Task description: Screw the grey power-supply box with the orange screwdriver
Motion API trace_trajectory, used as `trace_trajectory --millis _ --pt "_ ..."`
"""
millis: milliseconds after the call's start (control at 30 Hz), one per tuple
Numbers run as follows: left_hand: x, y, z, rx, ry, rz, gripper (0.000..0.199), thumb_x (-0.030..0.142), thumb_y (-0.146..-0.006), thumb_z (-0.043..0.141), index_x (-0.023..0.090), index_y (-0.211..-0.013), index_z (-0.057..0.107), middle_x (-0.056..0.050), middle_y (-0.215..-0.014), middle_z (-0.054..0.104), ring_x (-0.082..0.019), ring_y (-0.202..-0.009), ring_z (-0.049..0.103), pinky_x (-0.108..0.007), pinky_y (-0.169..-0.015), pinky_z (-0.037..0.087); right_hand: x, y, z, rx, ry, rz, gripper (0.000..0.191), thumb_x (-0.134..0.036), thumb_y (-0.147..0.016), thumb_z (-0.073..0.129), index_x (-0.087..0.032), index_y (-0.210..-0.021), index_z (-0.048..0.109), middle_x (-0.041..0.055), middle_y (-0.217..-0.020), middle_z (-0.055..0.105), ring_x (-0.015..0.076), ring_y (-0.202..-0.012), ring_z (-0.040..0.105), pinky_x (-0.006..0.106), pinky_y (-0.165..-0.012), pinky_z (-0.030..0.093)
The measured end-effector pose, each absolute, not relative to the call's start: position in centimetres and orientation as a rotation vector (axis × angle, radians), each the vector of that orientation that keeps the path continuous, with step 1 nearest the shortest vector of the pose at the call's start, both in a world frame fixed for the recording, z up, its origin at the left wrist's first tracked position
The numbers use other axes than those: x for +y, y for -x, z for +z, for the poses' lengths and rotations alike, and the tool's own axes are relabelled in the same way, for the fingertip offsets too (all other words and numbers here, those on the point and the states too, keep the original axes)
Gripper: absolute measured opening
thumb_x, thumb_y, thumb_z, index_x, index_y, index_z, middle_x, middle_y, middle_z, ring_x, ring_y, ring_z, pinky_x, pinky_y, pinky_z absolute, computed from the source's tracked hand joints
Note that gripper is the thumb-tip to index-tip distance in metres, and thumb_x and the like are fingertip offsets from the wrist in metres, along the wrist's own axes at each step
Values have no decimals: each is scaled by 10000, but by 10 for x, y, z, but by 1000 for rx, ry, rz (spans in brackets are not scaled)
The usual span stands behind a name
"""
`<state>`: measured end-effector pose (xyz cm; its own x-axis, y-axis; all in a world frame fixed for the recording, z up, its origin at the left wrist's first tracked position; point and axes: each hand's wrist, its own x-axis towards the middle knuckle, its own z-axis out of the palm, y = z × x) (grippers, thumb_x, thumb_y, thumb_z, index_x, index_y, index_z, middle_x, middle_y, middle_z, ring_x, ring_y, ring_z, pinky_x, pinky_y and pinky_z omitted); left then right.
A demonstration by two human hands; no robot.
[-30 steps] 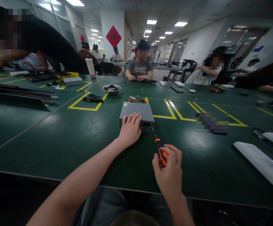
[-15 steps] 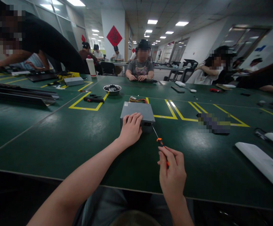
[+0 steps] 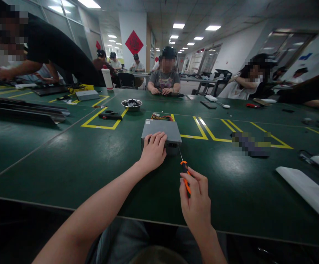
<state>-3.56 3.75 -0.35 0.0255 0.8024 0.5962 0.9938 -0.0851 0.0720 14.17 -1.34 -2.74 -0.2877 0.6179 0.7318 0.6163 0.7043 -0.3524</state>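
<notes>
A grey metal box [image 3: 162, 128], with a socket in its near face and coloured wires behind it, rests on the green table. My left hand [image 3: 153, 150] lies over the box's near left part, its fingers spread on the top. In my right hand [image 3: 195, 194] is a screwdriver [image 3: 185, 168] with an orange and black handle, gripped between thumb and fingers. The screwdriver's shaft points up to the box's near right corner. Whether the tip touches a screw is too small to tell.
Beyond the box to the left stand a metal bowl [image 3: 131, 105] of small parts and a black tool [image 3: 110, 116]. White casings [image 3: 305, 190] lie at the right. A person [image 3: 164, 79] sits across the table [image 3: 93, 154].
My right hand has shifted left, and the screwdriver's handle has swung left with it, so the shaft stands more in line with the box's corner. My left hand stays on the box.
</notes>
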Motion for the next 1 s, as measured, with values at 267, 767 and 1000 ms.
trace_trajectory --millis 267,767,1000 --pt "36 37 -3 -1823 1953 -718 434 186 -798 441 161 -1231 415 -89 -1310 449 -232 -1234 347 -413 -1021 230 -12 -149 -26 -1844 1134 164 203 -277 -884 382 -195 -983 540 72 -963 555 149 -752 611 287 -582 527" --pt "36 36 -2 -1828 1953 -700 433 193 -801 442 155 -1231 418 -87 -1314 444 -229 -1235 341 -408 -1024 225 -12 -147 -29 -1888 991 0 204 -188 -862 428 -193 -1048 510 98 -1045 531 168 -915 576 279 -686 512" --pt "34 36 1 -1835 1958 -658 494 195 -825 417 239 -1312 350 -77 -1306 432 -237 -1229 343 -428 -1006 230 -13 -149 -24 -1886 1139 212 229 -275 -883 352 -185 -1044 488 69 -906 569 160 -754 603 293 -612 505"
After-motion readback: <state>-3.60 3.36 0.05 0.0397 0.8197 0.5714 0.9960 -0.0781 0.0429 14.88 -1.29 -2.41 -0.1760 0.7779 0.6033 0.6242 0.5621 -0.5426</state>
